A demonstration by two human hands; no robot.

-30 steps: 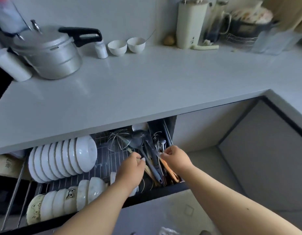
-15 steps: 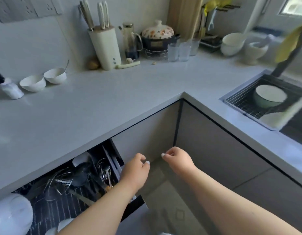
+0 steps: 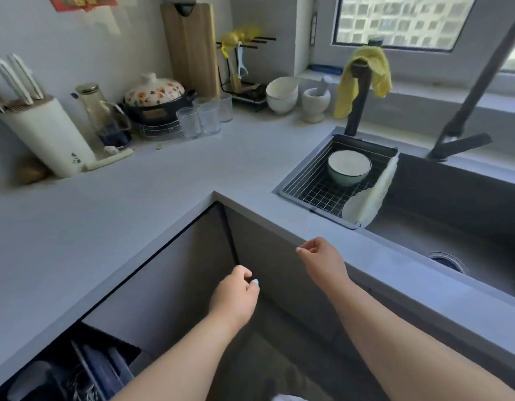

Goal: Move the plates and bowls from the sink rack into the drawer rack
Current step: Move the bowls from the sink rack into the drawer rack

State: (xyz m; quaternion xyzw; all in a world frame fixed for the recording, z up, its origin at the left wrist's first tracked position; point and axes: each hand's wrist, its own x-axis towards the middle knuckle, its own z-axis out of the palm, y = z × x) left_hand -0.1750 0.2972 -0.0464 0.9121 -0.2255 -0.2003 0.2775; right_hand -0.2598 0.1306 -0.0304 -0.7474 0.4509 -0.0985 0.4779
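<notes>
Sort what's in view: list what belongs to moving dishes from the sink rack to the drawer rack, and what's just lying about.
Belongs to the job:
sink rack
bowl in it
white plate leaning at the rack's right edge
open drawer
left hand and right hand, both holding nothing

Lying about:
knife block
drinking glasses
floral-lidded pot
mortar and pestle
yellow cloth

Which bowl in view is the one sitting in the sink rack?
The pale green bowl, alone on the sink rack wires. The stacked white bowls stand on the counter by the mortar.
</notes>
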